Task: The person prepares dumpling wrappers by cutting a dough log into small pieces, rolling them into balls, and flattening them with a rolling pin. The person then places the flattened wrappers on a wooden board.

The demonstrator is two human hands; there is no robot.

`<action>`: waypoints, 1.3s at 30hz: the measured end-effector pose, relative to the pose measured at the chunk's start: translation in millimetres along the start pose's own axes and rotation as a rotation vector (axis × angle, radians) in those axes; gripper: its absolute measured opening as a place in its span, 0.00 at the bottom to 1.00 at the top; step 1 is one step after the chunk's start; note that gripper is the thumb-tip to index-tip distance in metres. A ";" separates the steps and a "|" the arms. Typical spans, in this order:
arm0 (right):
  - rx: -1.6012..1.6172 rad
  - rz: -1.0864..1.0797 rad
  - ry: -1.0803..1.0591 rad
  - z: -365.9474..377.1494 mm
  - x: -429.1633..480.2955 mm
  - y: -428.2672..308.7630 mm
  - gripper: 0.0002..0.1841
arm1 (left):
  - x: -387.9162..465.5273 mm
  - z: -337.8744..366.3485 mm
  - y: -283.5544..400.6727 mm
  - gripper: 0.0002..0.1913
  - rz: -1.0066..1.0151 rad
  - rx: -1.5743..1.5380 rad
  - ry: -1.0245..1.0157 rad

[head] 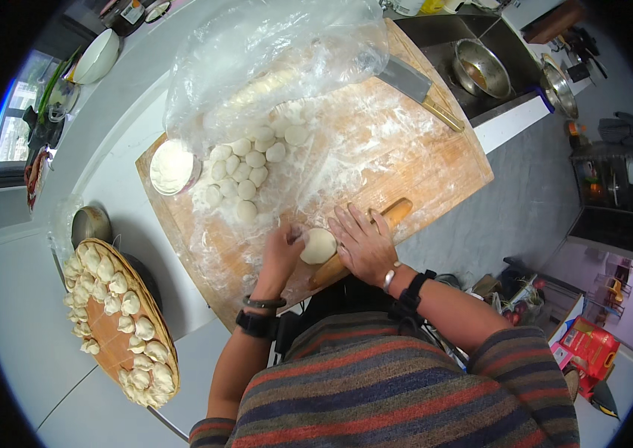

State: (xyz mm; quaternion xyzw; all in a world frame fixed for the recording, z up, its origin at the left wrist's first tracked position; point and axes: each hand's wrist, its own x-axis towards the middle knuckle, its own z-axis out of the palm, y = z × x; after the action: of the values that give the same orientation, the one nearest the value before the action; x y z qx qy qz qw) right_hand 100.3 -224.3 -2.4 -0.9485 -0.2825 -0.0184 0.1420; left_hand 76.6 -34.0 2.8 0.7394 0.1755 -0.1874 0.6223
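Note:
My left hand (284,250) pinches the left edge of a flattened round dough wrapper (319,246) on the floured wooden board (406,151). Beside it, my right hand (365,245) lies flat with the fingers spread, pressing on a wooden rolling pin (397,214). The pin lies aslant near the board's front edge, against the wrapper's right side. Small dough pieces (246,189) sit in a cluster beyond my left hand. A white tub of flour (172,168) stands at the board's left corner.
A cleaver (417,87) rests at the board's far right. Clear plastic sheeting (271,50) covers dough at the back. To the left, a round tray (108,336) holds many shaped dumplings beside a metal pot (91,225). A metal bowl (483,68) sits in the dark sink (434,33).

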 end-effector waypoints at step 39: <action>0.065 0.007 0.027 -15.5 21.7 -11.1 0.31 | -14.1 -7.9 -0.7 0.14 0.394 0.630 0.124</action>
State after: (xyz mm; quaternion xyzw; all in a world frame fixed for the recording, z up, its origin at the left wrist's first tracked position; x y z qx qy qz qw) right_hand 113.2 -208.3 17.8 -0.9440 -0.2778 -0.0217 0.1765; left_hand 64.5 -26.5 10.3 0.9242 0.0009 -0.0637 0.3764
